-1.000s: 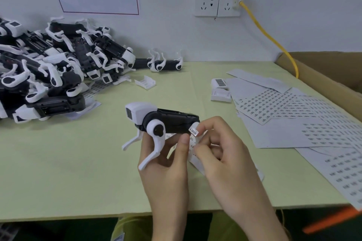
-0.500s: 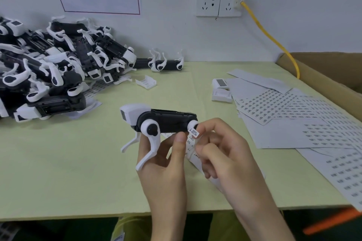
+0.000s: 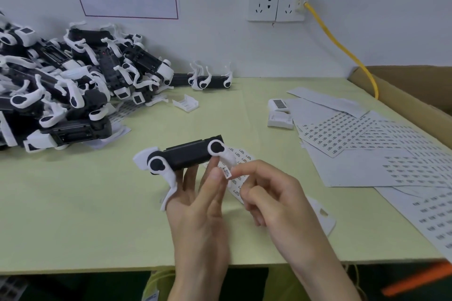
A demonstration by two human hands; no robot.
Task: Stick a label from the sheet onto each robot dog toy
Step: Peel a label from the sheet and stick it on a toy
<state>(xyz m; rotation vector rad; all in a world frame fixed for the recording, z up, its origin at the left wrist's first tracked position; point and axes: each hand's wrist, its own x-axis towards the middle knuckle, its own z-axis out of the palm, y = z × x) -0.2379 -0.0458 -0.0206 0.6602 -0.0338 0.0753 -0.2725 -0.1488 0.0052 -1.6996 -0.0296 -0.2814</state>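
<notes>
My left hand (image 3: 199, 212) holds a black and white robot dog toy (image 3: 186, 156) up above the table by its underside, fingers round the body. My right hand (image 3: 271, 198) pinches a small white label (image 3: 227, 173) at its fingertips, just below the toy's rear leg. A strip of the label sheet (image 3: 241, 166) lies on the table behind my hands, partly hidden by them.
A heap of robot dog toys (image 3: 61, 85) fills the back left of the green table (image 3: 73, 203). More label sheets (image 3: 367, 144) spread at the right, beside a cardboard box (image 3: 415, 90). Small white plastic parts (image 3: 280, 120) lie mid-table. A yellow cable (image 3: 342, 49) runs from a wall socket.
The toy has been turned in my left hand, its side with the round leg joints now facing up. My right hand has drawn slightly back from the toy's rear with the label.
</notes>
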